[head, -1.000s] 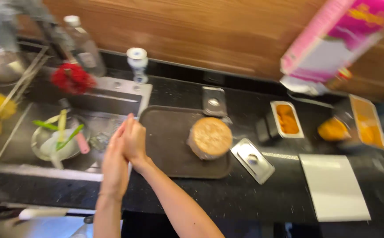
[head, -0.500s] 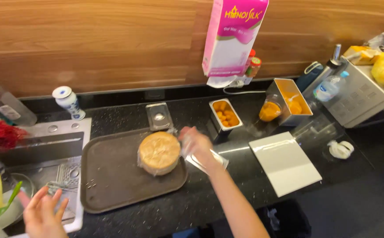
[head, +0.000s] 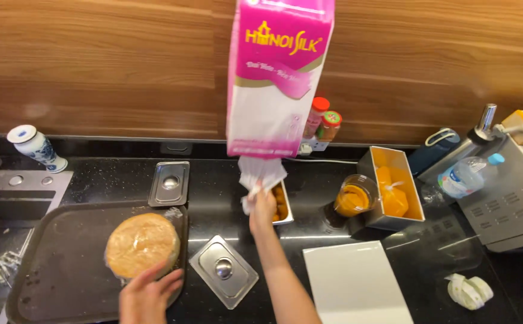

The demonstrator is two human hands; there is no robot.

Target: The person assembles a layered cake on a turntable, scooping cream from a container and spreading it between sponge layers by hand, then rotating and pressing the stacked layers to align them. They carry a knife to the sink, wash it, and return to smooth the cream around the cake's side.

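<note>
Tissue (head: pixel 260 176) hung in a crumpled white bunch from the bottom of a tall pink and white bag (head: pixel 276 72) on the wooden wall, and your right hand (head: pixel 262 210) was pinched shut on its lower end. That hand reached up from the black counter (head: pixel 213 186), directly below the bag. Just right of the hand, and partly hidden by it, sat a small steel pan (head: pixel 283 204) holding orange-brown pieces.

Your left hand (head: pixel 147 294) lay well left of the bag and nearer to you, fingers spread and resting on the near edge of a round tan cake wrapped in clear film (head: pixel 142 243). It touched the wrap without closing around it. The cake sat on a dark tray (head: pixel 51 270).

Between the tray and your right arm lay a flat steel lid with a knob (head: pixel 224 270). A second steel lid (head: pixel 170 183) lay left of the bag, close to the wall. Right of the bag stood a glass of orange puree (head: pixel 354 198) and a deep steel tub (head: pixel 393 186) with orange filling. A white cutting board (head: pixel 357 282) lay nearer to you than the tub. Two jars with red lids (head: pixel 323 123) stood just right of the bag, against the wall. Far left of the bag stood a blue and white ceramic bottle (head: pixel 36 147).
</note>
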